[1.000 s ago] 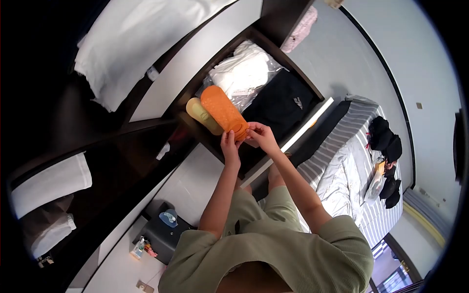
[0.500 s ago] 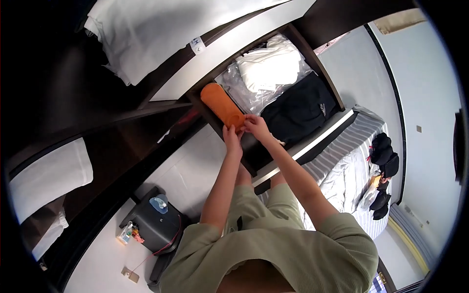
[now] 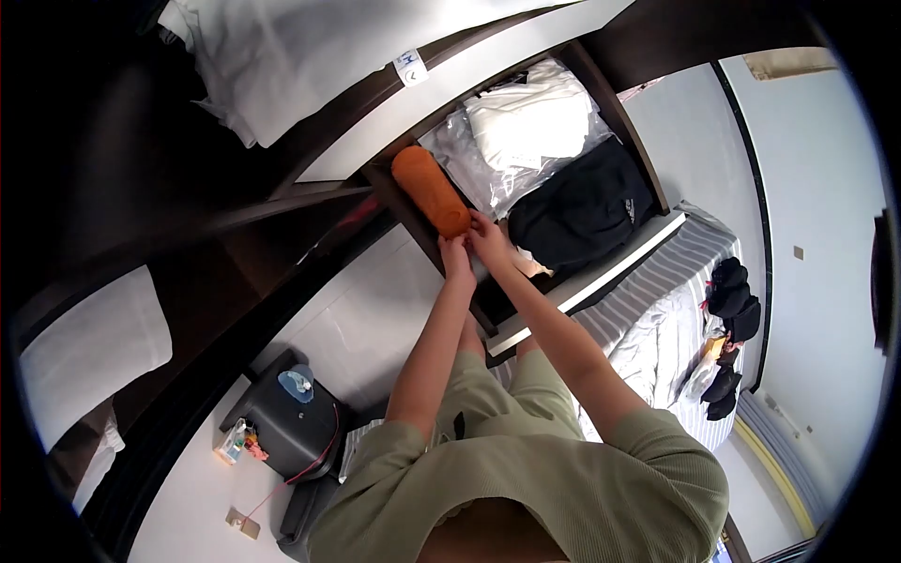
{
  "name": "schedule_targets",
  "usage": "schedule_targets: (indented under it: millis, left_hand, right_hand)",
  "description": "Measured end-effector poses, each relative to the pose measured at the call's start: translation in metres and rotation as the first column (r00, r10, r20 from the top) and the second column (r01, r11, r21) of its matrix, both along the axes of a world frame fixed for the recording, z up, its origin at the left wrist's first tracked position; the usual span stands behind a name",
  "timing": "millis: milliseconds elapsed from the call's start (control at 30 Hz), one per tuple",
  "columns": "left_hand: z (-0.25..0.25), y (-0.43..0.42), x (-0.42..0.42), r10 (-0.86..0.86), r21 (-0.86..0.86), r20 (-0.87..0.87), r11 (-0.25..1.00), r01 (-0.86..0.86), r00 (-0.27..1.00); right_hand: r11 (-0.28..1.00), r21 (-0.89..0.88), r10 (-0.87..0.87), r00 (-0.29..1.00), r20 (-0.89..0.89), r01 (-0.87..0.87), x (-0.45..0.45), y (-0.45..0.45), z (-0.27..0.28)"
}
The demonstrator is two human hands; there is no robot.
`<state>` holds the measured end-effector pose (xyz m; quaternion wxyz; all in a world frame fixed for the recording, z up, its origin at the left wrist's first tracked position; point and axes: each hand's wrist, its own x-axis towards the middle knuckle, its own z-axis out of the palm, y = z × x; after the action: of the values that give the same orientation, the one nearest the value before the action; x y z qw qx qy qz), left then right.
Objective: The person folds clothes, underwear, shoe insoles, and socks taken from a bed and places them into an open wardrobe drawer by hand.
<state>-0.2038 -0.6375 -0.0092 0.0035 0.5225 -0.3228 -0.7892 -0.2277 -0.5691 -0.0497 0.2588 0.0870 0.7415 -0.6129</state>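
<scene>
An orange, rounded, elongated case [image 3: 427, 188] lies slantwise along the left side of the open drawer [image 3: 648, 169]. At its near end, my left hand [image 3: 455, 256] has closed fingers pressed against the edge. My right hand [image 3: 488, 240] meets it there, thumb and fingers pinched at the same end. What exactly the fingertips grip is too small to make out. Beside the case, white folded clothing [image 3: 530, 117] rests on clear plastic bags [image 3: 469, 169]. A folded black garment [image 3: 582, 202] fills the drawer's near right part.
Above the drawer, white cloth [image 3: 291, 56] with a tag hangs over a shelf edge. At left is another white cloth [image 3: 99, 328]. A black case-like box [image 3: 296, 432] stands on the floor. To the right is a bed with striped bedding [image 3: 657, 310] and black caps [image 3: 737, 300].
The view has shifted slightly. The round outline at the case's near end faces differently, and both hands have drawn a little nearer together below that end.
</scene>
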Motion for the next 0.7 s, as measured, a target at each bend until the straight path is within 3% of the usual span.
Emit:
schedule_targets:
  millis: [67,167,367,567,633,700]
  left_hand:
    - [-0.009,-0.001,0.003,0.023,0.072,-0.019,0.997,-0.022,1.0]
    - [-0.006,0.0,0.002,0.025,0.091,0.007,0.996,-0.025,1.0]
    - [0.004,0.0,-0.001,-0.127,-0.014,0.088,0.992,0.129,0.988]
    - [0.004,0.0,0.001,-0.151,-0.01,0.064,0.988,0.152,0.986]
    - [0.004,-0.003,0.003,-0.171,0.014,-0.006,0.985,0.171,0.985]
    - [0.009,-0.004,0.006,-0.159,0.028,-0.046,0.987,0.161,0.986]
  right_hand:
    - [1.0,-0.01,0.011,1.0,-0.018,-0.011,0.007,-0.002,-0.017]
    - [0.979,0.189,0.091,0.995,-0.038,-0.082,0.007,-0.004,0.002]
    - [0.974,0.171,0.154,0.988,-0.031,-0.147,0.004,-0.005,0.014]
    - [0.976,0.154,0.186,0.96,-0.208,-0.156,0.003,-0.012,0.034]
    - [0.958,0.26,0.209,0.919,-0.333,-0.124,0.011,-0.016,0.009]
    - [0.954,0.272,0.22,0.91,-0.35,-0.126,0.018,-0.013,-0.001]
